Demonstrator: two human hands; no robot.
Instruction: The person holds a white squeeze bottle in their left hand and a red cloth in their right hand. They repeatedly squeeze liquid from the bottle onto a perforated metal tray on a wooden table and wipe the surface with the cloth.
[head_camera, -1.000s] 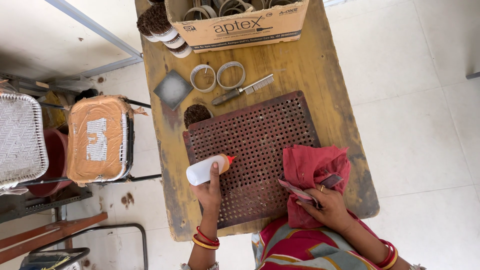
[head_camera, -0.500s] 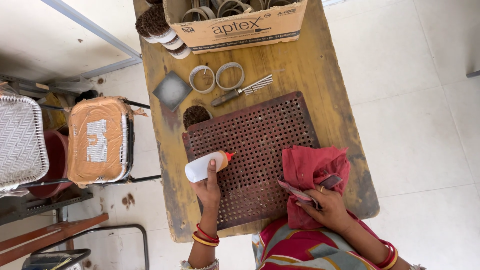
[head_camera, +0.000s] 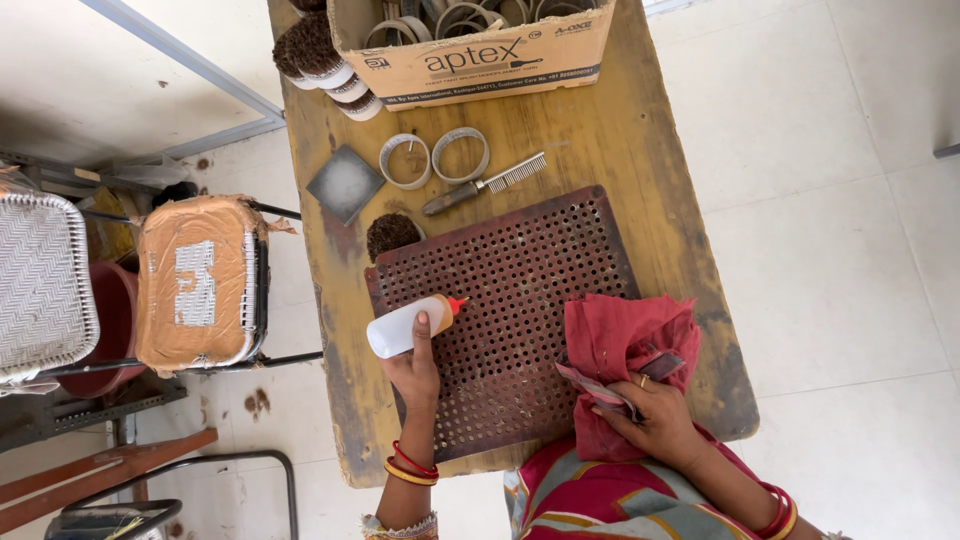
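I take the perforated tray (head_camera: 520, 300) as the landmark: it lies tilted on the wooden table (head_camera: 640, 150), its near corner reaching the table's near edge. Left of the tray only a narrow strip of table remains before the edge drops off toward the padded chair (head_camera: 195, 285). Beyond the tray the surface is partly occupied: a round brush (head_camera: 392, 233) touches its far-left corner, a metal comb (head_camera: 485, 185) lies just past its far edge, and two metal rings (head_camera: 435, 157) and a grey square tile (head_camera: 344, 184) sit farther out, short of the cardboard box (head_camera: 480, 50). Right of the tray a bare band of table runs to the right edge. The left hand (head_camera: 412, 370) is at the tray's left edge, fingers wrapped around a white squeeze bottle (head_camera: 405, 325) lying nearly flat, its red nozzle pointing over the tray holes. The right hand (head_camera: 655, 415) is at the tray's near-right corner, closed narrowly on a small flat piece (head_camera: 600, 388) against a red cloth (head_camera: 625, 345) that overlaps the tray; I cannot tell what the piece is.
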